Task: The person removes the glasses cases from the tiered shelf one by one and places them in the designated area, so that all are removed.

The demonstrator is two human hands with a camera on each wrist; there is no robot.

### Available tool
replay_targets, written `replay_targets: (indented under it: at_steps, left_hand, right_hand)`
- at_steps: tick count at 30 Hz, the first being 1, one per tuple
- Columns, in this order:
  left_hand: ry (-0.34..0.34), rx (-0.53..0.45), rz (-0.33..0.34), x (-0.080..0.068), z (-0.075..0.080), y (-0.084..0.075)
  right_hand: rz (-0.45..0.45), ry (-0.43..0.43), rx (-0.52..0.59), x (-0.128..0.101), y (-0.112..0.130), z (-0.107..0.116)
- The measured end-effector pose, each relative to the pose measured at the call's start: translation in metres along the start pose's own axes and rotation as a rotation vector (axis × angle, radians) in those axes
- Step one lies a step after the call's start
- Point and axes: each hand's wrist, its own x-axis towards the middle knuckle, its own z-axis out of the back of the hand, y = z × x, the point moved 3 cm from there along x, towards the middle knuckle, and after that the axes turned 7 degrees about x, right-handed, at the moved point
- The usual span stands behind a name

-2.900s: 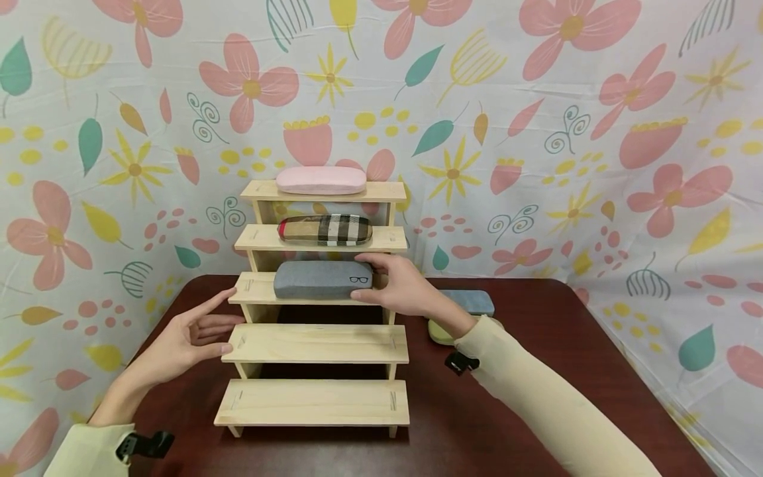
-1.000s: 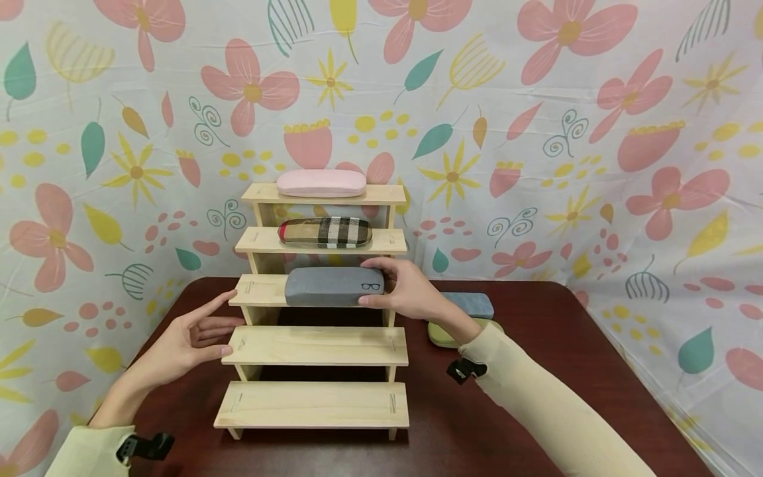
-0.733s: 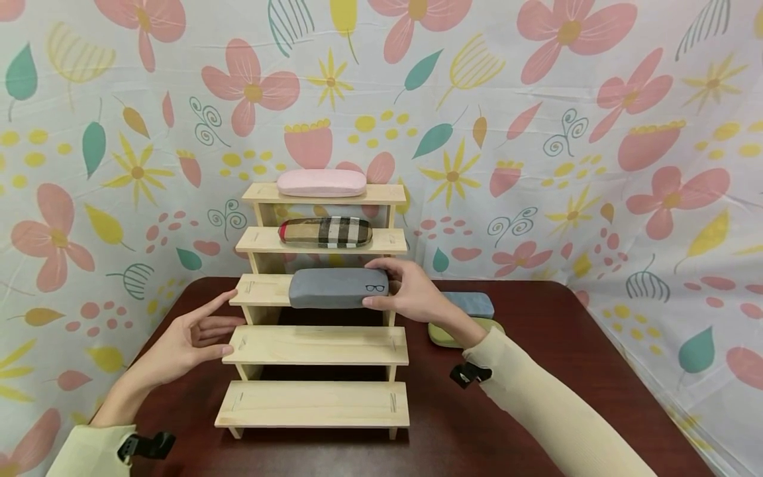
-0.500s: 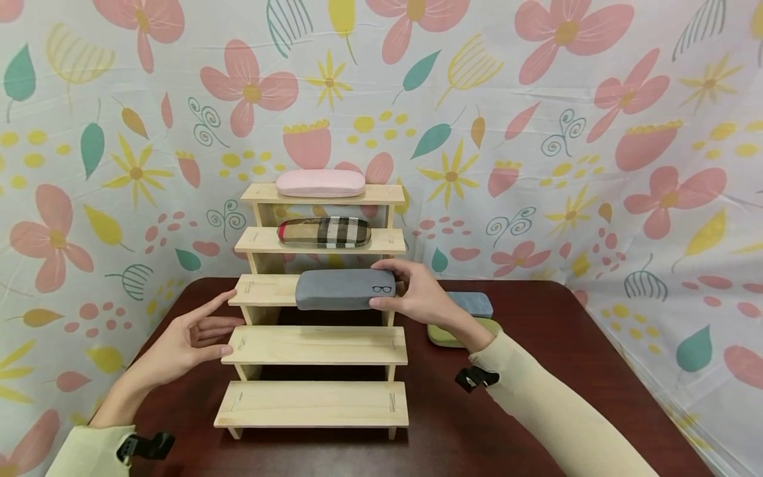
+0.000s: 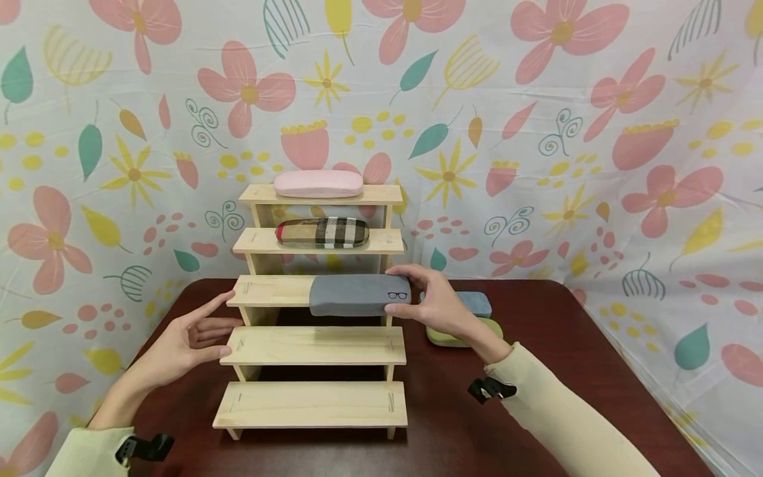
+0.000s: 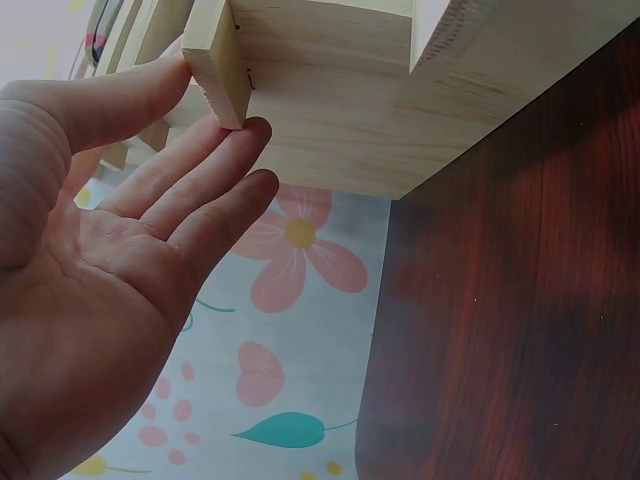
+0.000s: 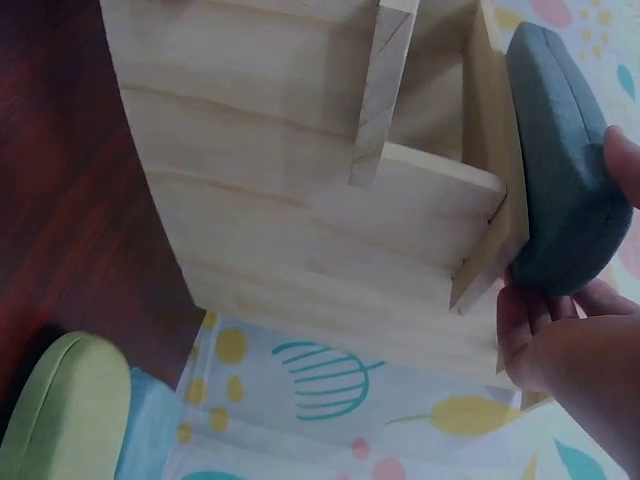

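Observation:
My right hand (image 5: 434, 299) pinches the right end of a grey-blue glasses case (image 5: 352, 295) with a small glasses print, thumb in front and fingers behind. The case is at the right part of the middle step of a wooden tiered stand (image 5: 312, 344), and it overlaps that step's front edge. In the right wrist view, the glasses case (image 7: 565, 150) lies close along a board of the stand. My left hand (image 5: 187, 341) touches the stand's left side with fingers fairly straight. In the left wrist view, the left hand's thumb and fingertips (image 6: 262, 185) are at a board's end.
A pink glasses case (image 5: 318, 183) sits on the top step, a plaid case (image 5: 322, 232) on the step below. Behind my right forearm, a blue case (image 5: 475, 303) and a green case (image 5: 440, 338) lie on the dark red table (image 5: 536, 371). A flowered cloth (image 5: 524, 132) hangs behind.
My right hand has drawn the grey-blue glasses case rightward along the middle step and slightly toward me, baring the step's left part. My left hand has stayed at the stand's left side.

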Motion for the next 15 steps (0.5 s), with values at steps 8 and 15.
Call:
replay_targets:
  at_steps: [8,15]
  left_hand:
    - [-0.002,0.001,0.007,0.000,0.000,0.001]
    - [-0.003,0.005,0.005,0.000,0.000,0.002]
  right_hand:
    - [0.016,-0.016,-0.009,-0.018,-0.004,0.015]
    - [-0.016,-0.025,0.001,-0.031,-0.028,0.031]
